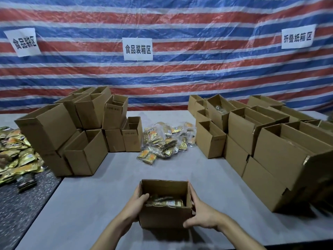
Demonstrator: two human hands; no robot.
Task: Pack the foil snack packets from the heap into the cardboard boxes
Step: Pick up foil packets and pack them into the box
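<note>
The box (164, 216) sits at the near edge of the tabletop (111, 177), open at the top, with a layer of packets (166, 202) lying low inside it. There looks to be room above them, so I'd judge it only part filled.

Both hands are on it. The left hand (137, 202) grips the left wall, fingers curled over the rim and down into the box, touching the packets. The right hand (201, 213) clasps the right wall, fingers laid flat up the side and thumb hooked round the front lower corner. Both forearms reach in from below, angled toward each other.

The step seems to be settling the contents, or steadying the box. To do it well, I'd press the packets flat and square so more will fit, and squeeze gently, since thin cardboard walls bow easily.

The heap (166, 139) lies farther back at the middle of the tabletop, well apart from the box, so the next reach is a long one forward.

To the left stands a stack of empty boxes (84, 156), with a second heap (16, 152) beyond it. To the right are larger boxes (281, 154), some showing packets inside. Behind hangs a striped tarp (162, 78) with paper signs (137, 49).
</note>
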